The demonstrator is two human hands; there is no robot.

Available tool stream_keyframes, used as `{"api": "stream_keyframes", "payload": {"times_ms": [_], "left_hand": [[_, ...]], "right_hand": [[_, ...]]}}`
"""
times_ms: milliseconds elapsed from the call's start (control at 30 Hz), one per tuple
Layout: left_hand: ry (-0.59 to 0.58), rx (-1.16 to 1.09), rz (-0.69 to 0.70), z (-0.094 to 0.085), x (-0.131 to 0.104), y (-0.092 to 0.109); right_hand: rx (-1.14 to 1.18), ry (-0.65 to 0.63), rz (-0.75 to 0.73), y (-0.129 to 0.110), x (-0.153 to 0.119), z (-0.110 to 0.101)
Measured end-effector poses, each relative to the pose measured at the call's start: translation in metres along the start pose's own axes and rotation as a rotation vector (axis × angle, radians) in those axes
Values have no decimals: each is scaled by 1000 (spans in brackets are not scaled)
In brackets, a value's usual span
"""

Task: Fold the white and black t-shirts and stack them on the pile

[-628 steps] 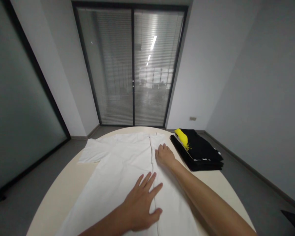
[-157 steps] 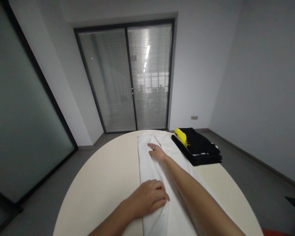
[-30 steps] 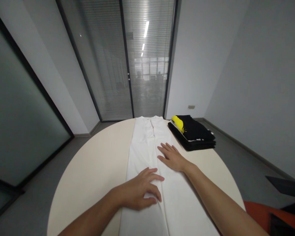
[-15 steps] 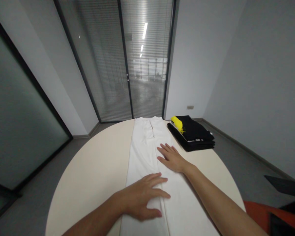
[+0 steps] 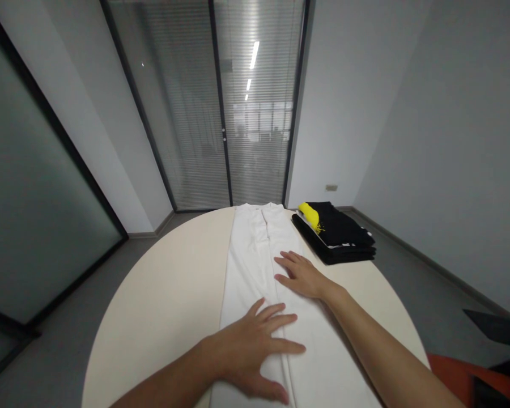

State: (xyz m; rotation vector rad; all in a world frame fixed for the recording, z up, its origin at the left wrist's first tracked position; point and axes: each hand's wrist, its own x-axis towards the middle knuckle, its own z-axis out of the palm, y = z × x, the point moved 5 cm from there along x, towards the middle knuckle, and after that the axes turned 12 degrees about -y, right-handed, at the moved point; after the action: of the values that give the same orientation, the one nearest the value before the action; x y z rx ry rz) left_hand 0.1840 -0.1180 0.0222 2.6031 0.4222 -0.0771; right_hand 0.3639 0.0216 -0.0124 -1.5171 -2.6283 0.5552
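Observation:
A long white garment [image 5: 255,272] lies lengthwise over the round cream table, with a short slit near its far end and a seam down its middle. My left hand [image 5: 255,345] is over its near part, fingers spread wide and nothing held. Farther up, on the garment's right side, my right hand [image 5: 300,273] rests flat with its fingers apart. Whether the left palm touches the cloth cannot be told.
A folded stack of dark clothes [image 5: 340,229] with a yellow patch sits at the table's back right. The round table [image 5: 165,283] has its edge near a glass partition. A red chair [image 5: 463,377] stands at the lower right.
My left hand has spread its fingers wider and shifted slightly right. My right hand has barely moved on the cloth. The whole view has shifted slightly.

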Motion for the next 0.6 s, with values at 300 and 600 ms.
{"api": "stream_keyframes", "payload": {"times_ms": [300, 600], "left_hand": [[7, 85, 54, 11, 2, 24], [189, 62, 33, -7, -3, -14]], "right_hand": [[-20, -42, -27, -25, -22, -17], [17, 105, -78, -22, -18, -17]]}}
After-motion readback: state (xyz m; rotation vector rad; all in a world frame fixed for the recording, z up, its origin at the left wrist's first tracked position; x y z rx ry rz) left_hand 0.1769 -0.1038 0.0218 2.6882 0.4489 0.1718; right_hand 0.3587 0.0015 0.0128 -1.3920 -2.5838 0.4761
